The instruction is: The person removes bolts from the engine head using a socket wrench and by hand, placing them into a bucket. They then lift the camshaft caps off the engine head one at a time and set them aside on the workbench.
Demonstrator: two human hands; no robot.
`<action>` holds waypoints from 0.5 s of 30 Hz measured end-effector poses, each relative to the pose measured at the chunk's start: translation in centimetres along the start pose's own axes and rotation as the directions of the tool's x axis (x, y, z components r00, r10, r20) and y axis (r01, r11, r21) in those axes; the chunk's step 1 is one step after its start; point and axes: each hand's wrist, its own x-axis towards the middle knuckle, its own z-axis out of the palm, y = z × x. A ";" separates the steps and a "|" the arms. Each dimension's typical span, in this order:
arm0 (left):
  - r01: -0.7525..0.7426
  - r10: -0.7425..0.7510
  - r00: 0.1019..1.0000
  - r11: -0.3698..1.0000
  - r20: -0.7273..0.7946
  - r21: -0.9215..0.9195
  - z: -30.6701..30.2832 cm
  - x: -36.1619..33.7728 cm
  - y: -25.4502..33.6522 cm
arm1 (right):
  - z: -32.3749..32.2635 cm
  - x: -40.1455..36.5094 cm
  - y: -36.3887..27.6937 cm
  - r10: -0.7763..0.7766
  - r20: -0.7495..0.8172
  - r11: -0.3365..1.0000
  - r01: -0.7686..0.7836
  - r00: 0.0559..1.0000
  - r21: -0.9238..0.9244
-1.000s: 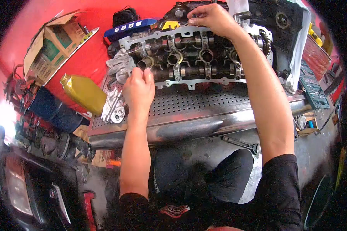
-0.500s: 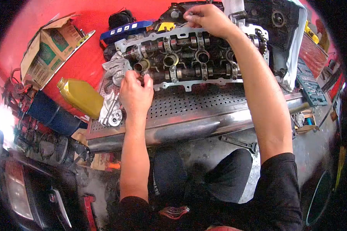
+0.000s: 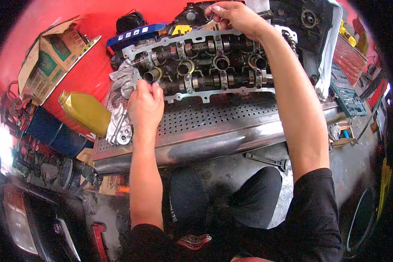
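A cylinder head [image 3: 205, 95] with camshafts, bearing caps and several round tubes lies on a perforated metal bench top [image 3: 192, 118]. My left hand [image 3: 146, 105] is at its near left corner, fingers curled together. Anything in those fingertips is hidden. Over the far edge of the cylinder head, my right hand [image 3: 238, 18] has thumb and fingers pinched; what they hold, if anything, is too small to make out. Left of my left hand lie a crumpled grey cloth [image 3: 125, 78] and a ratchet head [image 3: 124, 137] on another cloth.
A gold oil bottle [image 3: 85, 111] leans at the left, near a cardboard box [image 3: 52, 61]. Behind the cylinder head are a blue tray [image 3: 135, 36] and dark engine parts [image 3: 192, 15]. A green tool case [image 3: 348, 94] stands at the right; a connecting rod [image 3: 266, 160] lies below the bench.
The whole view has shifted slightly, so the bench and cylinder head appear further left. My left fingers have drawn closer together. My right hand sits slightly further right along the far edge.
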 end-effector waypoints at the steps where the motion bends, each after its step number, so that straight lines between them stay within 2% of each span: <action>1: -0.003 0.002 1.000 0.998 0.019 0.057 0.0 0.0 -0.2 | 0.0 -0.2 -0.1 -0.017 0.008 1.000 0.017 1.000 0.003; 3: -0.013 0.002 0.998 0.985 0.064 0.172 0.0 0.0 -0.3 | -0.3 -0.5 -0.3 -0.024 0.020 1.000 0.024 1.000 0.009; 5: -0.033 0.034 0.999 0.999 -0.035 0.025 0.0 -0.1 0.2 | -0.2 -0.2 -0.1 -0.006 0.049 1.000 0.004 0.999 0.029; 6: -0.041 0.038 0.996 0.998 -0.085 -0.038 -0.3 -0.2 0.5 | -0.1 0.2 0.3 -0.018 0.006 1.000 0.018 1.000 -0.020; 7: 0.011 -0.012 0.999 1.000 -0.035 -0.028 -0.7 -0.1 0.8 | 0.2 -0.2 -0.3 0.017 -0.021 1.000 -0.017 1.000 -0.011; 8: -0.023 0.020 0.997 0.999 -0.071 -0.040 0.0 0.0 0.2 | 0.4 -0.6 -0.7 0.052 -0.050 0.999 -0.052 0.997 -0.001; 10: 0.051 -0.064 0.993 0.991 0.099 0.127 -0.3 0.3 0.3 | 0.3 0.1 0.4 -0.023 -0.063 1.000 0.024 0.998 0.011; 13: 0.043 -0.056 0.994 0.990 0.089 0.136 -0.8 0.0 0.6 | 0.1 0.7 1.2 -0.067 -0.047 0.996 0.070 0.997 0.062; 15: -0.028 0.031 0.995 0.999 -0.099 0.032 -0.4 -0.2 1.1 | 0.2 0.8 1.4 -0.095 -0.060 0.995 0.097 0.994 0.027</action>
